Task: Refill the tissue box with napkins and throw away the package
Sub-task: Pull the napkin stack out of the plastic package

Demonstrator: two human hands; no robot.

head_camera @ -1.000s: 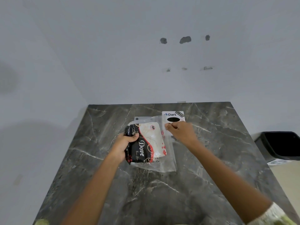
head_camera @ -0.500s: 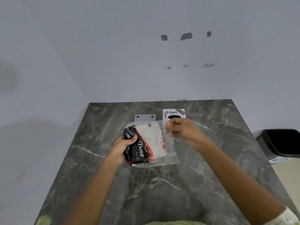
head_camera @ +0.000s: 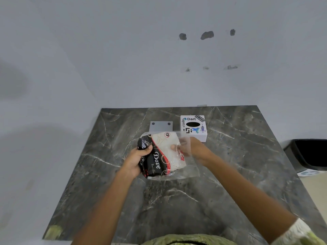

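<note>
At the centre of the frame, a left hand [head_camera: 137,159] grips the dark end of a clear napkin package [head_camera: 163,156], fingers closed around it, apparently to steady it above the grey marble counter [head_camera: 177,200]. The right hand [head_camera: 192,147] is blurred, its fingers reaching into the package's open end, seemingly to pull out the white napkins [head_camera: 172,152] inside. Just above sits the white tissue box [head_camera: 193,127], its oval slot dark. A black bin [head_camera: 307,154] waits at the right edge.
</note>
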